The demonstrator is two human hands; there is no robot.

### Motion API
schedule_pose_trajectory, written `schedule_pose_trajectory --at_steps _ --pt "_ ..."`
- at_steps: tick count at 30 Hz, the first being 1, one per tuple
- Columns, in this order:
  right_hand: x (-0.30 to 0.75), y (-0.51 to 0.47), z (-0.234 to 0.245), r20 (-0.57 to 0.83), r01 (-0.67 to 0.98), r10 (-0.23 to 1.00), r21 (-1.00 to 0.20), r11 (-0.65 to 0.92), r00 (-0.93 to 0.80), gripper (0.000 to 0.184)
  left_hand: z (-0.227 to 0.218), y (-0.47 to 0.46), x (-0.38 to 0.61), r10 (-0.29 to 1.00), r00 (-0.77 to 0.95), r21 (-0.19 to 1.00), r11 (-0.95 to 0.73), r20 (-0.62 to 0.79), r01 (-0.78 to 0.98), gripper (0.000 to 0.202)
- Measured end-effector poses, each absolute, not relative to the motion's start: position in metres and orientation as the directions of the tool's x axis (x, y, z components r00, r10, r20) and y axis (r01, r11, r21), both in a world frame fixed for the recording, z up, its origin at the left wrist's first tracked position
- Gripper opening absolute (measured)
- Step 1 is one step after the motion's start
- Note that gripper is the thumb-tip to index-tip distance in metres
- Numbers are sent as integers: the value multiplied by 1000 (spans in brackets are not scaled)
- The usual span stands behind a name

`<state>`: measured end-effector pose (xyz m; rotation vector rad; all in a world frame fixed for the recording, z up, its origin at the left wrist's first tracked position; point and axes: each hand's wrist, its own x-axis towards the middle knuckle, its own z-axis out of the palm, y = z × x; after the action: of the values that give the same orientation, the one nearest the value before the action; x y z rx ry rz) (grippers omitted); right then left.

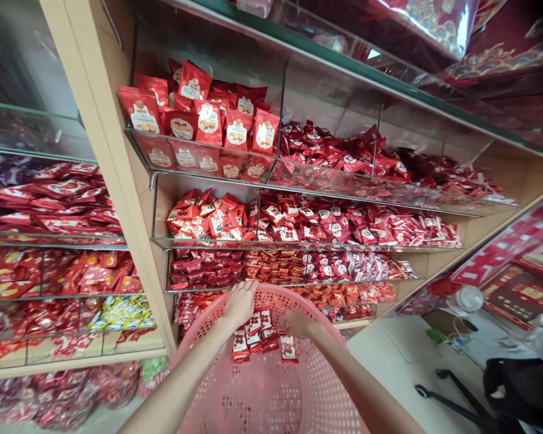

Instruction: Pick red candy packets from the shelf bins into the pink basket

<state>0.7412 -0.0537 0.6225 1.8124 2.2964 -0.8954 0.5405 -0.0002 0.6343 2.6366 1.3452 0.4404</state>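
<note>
Pink plastic basket [265,392], perforated, fills the lower middle of the view, with red foil packets [257,337] heaped inside against its far wall; the left hand [239,304] sits at the far rim [271,293], fingers hidden, so its grip cannot be told; the right hand [296,323] curls narrowly just beside the packets, fingers out of sight; ahead, glass shelf bins [308,226] hold red sachets; red biscuit bags [208,117] crowd the bin above; yellow packets [122,313] lie beyond a wooden upright [127,199].
</note>
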Motion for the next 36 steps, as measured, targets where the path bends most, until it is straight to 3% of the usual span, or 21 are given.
schedule_pose_trajectory --at_steps 6,9,13,17,28,31,33,36 --pt "739 -66 635 -318 942 924 -319 107 -212 30 634 0 541 806 561 275 -591 187 758 50" --pt "737 -73 637 -456 956 868 -285 67 -197 19 633 0 541 813 555 283 -582 177 762 51" --pt "731 -88 632 -734 962 645 -274 4 -211 11 633 0 541 814 553 280 -580 175 765 51" --pt "728 -102 625 -818 964 538 -264 -39 -203 10 634 0 541 811 556 279 -585 183 761 52" --pt "728 -107 630 -814 965 553 -254 -63 -178 34 634 -2 540 813 551 290 -582 187 760 50" --pt "730 -104 642 -795 946 577 -305 -112 -188 24 635 -3 540 821 542 302 -570 179 764 51" --pt "731 -100 662 -721 914 657 -388 -118 -222 14 636 -3 540 826 537 308 -562 170 768 51" --pt "730 -89 708 -475 855 825 -519 18 -306 19 636 -3 540 828 534 306 -559 169 771 51"
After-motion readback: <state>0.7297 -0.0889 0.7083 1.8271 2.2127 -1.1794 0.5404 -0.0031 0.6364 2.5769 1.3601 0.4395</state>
